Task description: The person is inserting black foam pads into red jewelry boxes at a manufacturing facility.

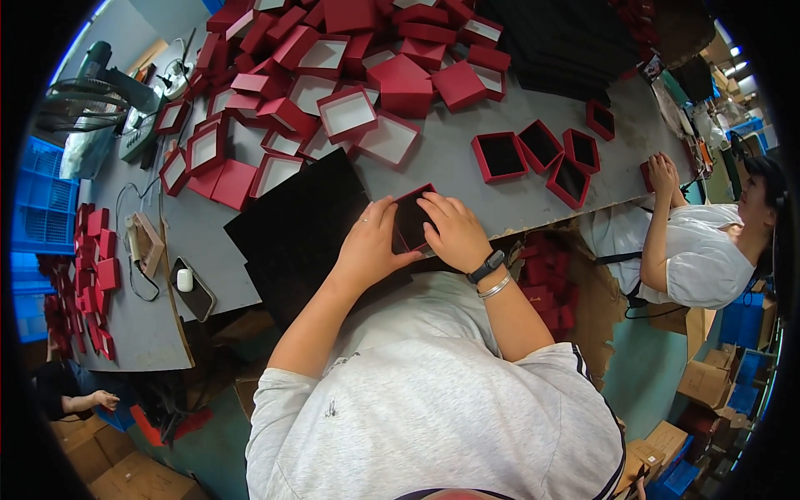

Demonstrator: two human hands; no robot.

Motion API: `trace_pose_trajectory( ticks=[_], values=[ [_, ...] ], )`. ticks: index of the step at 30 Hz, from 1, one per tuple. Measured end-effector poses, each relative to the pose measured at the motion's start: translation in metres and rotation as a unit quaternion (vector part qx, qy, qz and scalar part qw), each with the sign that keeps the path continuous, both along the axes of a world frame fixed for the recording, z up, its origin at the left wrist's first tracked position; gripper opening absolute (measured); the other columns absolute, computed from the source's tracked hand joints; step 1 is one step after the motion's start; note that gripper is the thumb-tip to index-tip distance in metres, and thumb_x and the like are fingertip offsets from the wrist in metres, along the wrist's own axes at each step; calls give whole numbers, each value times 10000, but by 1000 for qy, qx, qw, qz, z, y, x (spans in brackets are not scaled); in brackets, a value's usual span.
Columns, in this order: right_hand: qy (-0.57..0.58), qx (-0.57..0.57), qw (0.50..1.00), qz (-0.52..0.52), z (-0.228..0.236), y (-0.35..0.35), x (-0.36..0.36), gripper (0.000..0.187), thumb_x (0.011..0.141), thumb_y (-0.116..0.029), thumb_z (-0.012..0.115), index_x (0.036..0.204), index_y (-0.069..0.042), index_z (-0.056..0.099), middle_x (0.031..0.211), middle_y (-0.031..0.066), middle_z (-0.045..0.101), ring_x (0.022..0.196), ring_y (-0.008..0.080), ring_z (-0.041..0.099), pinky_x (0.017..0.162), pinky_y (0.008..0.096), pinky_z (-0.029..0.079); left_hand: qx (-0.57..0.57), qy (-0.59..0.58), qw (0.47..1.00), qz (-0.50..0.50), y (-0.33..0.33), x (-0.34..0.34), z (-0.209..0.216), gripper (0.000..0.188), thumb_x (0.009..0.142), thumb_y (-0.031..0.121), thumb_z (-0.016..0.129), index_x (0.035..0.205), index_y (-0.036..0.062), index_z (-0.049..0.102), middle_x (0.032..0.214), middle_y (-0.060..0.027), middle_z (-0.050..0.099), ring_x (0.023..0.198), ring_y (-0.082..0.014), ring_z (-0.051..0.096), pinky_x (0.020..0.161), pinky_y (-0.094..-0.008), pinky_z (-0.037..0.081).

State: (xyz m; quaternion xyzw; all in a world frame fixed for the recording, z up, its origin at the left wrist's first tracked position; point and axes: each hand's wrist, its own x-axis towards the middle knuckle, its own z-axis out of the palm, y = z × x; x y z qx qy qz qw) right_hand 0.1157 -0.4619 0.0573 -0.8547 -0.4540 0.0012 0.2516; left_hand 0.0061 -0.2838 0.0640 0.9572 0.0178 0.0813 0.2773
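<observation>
At the table's near edge, a small red box (412, 218) with a dark inside sits between my two hands. My left hand (369, 243) grips its left side, with the thumb along the near edge. From the right, my right hand (455, 231) bends over the box, its fingertips pressing at the inside and the right rim. Part of the box is hidden under my fingers. Black sheets (304, 218) lie directly left of the box, partly beneath my left hand and hanging over the edge.
A heap of red boxes (406, 87) with white insides covers the far table. Several black-lined red boxes (501, 158) lie to the right, near stacked black sheets (558, 46). A phone (192, 293) with a white earbud case (184, 280) lies left. A co-worker (696, 242) sits at right.
</observation>
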Motion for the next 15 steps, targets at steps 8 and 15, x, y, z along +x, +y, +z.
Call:
trace_pose_trajectory(
  ticks=[8, 15],
  values=[
    [-30, 71, 997, 24, 11, -30, -9, 271, 846, -58, 670, 1115, -32, 688, 1192, 91, 665, 1157, 301, 585, 972, 420, 479, 6, 17, 1000, 3, 1, 2, 3, 888, 693, 403, 883, 1326, -85, 496, 1395, -226, 493, 1260, -419, 536, 1058, -434, 470],
    [-30, 41, 998, 35, 6, -39, -12, 237, 817, -117, 731, 1046, -63, 699, 1120, 65, 657, 1103, 287, 574, 958, 422, 479, 6, 9, 1000, 14, 0, 3, 2, 841, 706, 400, 872, 1326, -55, 532, 1393, -196, 487, 1215, -375, 579, 1021, -419, 500]
  ],
)
